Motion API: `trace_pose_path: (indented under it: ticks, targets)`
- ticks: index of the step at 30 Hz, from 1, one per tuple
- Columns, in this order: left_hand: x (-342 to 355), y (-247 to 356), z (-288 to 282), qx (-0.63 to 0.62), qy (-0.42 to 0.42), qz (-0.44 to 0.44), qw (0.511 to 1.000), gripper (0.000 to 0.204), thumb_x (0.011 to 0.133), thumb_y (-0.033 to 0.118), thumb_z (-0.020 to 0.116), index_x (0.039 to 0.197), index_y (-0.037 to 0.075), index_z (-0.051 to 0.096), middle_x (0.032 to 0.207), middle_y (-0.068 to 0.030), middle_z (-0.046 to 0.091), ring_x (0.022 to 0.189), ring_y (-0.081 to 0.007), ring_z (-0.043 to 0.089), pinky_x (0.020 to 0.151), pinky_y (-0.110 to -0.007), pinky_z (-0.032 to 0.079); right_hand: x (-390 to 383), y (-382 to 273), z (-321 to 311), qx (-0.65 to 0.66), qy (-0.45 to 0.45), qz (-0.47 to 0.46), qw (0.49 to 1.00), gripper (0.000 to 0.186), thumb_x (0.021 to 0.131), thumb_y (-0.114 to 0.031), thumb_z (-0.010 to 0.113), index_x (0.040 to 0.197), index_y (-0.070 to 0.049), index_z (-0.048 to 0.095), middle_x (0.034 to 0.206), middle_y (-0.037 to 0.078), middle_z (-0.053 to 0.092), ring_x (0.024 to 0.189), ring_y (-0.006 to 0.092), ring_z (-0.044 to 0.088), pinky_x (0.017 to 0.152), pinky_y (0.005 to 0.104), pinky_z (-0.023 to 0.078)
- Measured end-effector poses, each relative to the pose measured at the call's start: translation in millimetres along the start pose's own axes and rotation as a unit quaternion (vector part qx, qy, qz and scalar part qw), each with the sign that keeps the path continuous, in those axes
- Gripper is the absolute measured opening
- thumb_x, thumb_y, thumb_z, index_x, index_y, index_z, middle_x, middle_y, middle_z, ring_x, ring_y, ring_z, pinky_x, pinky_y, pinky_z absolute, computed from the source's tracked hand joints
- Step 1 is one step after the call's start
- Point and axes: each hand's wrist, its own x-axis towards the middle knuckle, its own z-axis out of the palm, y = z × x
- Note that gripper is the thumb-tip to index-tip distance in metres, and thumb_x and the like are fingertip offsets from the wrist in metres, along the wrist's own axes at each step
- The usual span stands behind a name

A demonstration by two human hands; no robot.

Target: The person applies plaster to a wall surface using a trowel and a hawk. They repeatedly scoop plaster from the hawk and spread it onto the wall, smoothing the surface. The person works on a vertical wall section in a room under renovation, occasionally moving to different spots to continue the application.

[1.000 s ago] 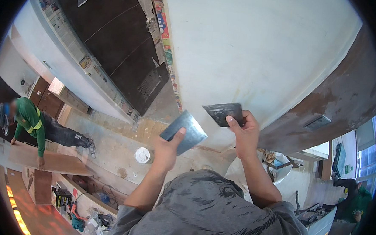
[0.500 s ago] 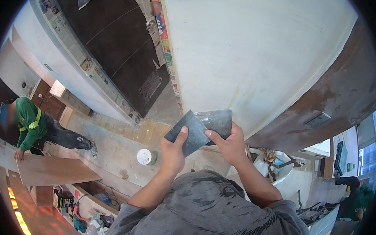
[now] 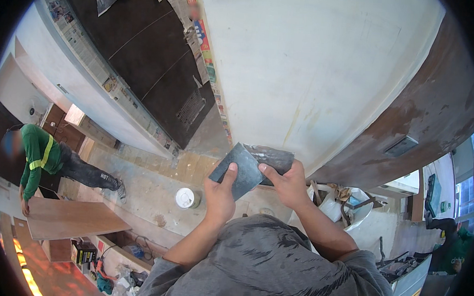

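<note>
My left hand (image 3: 221,195) is closed on a flat, square grey putty spreader (image 3: 241,174), thumb pressed on its face. A second, darker putty spreader (image 3: 276,158) is gripped in my right hand (image 3: 291,187). Pale filler streaks run along its top edge. The two blades meet in front of my chest, the left one overlapping the right. Beyond them rises a large white wall panel (image 3: 316,61) with faint yellowish smears. My fingers behind the blades are hidden.
A lidded white bucket (image 3: 186,198) stands on the dusty floor. A dark door (image 3: 151,52) is edged with newspaper masking. At left a person in green (image 3: 41,148) holds a brown board (image 3: 75,220). Debris bags (image 3: 346,204) lie at right; another person (image 3: 457,250) is beyond.
The left blade has shifted slightly against the right one, and the pale streaks now sit nearer the right blade's top edge. The person at left has leaned a little further over the board.
</note>
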Motion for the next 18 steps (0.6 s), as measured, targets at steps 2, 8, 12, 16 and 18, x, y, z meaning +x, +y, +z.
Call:
trace_pose_path:
  ticks: [2,8,12,16,18]
  targets:
    - [0.2,-0.8,-0.1,-0.007,-0.004,-0.003,1.0,0.026,0.103,0.018,0.063,0.113,-0.006,0.065,0.097,-0.0084,0.069,0.081,-0.0149,0.066,0.068,-0.032,0.059,1.9,4.1,-1.4,-0.009,-0.012,-0.009,1.0,0.027,0.093,-0.008,0.073,0.115,0.007,0.069,0.107,0.009,0.075,0.094,0.0134,0.068,0.084,0.03,0.054]
    - [0.3,-2.6,-4.7,-0.009,-0.016,-0.033,0.999,0.026,0.102,0.016,0.063,0.115,-0.007,0.064,0.096,-0.0093,0.069,0.079,-0.016,0.067,0.065,-0.033,0.059,4.5,4.1,-6.5,-0.066,-0.05,-0.045,0.996,0.027,0.094,-0.006,0.07,0.118,0.007,0.068,0.108,0.011,0.074,0.094,0.0127,0.067,0.084,0.0303,0.054]
    - [1.6,-6.8,-6.1,0.014,-0.02,-0.032,0.999,0.026,0.102,0.017,0.064,0.112,-0.006,0.065,0.095,-0.0094,0.068,0.078,-0.0158,0.067,0.064,-0.033,0.059,6.1,-6.5,-10.9,-0.083,-0.098,-0.029,0.991,0.026,0.094,-0.008,0.07,0.116,0.007,0.067,0.099,0.012,0.075,0.087,0.0134,0.066,0.08,0.0315,0.054]
    - [5.2,-12.7,-18.1,0.108,-0.054,-0.027,0.992,0.026,0.102,0.018,0.064,0.111,-0.006,0.066,0.096,-0.0093,0.069,0.081,-0.0156,0.067,0.068,-0.032,0.059,14.6,-8.0,-28.6,-0.182,-0.191,0.019,0.965,0.026,0.094,-0.007,0.071,0.118,0.005,0.068,0.103,0.008,0.074,0.09,0.0121,0.065,0.083,0.0308,0.053]
    - [7.7,-12.6,-18.4,0.125,-0.056,-0.035,0.99,0.026,0.102,0.018,0.064,0.111,-0.007,0.066,0.096,-0.0086,0.069,0.083,-0.0149,0.067,0.071,-0.031,0.058,12.4,-13.2,-27.9,-0.182,-0.173,0.008,0.968,0.026,0.094,-0.007,0.071,0.117,0.005,0.069,0.103,0.008,0.075,0.09,0.0118,0.065,0.082,0.0306,0.053]
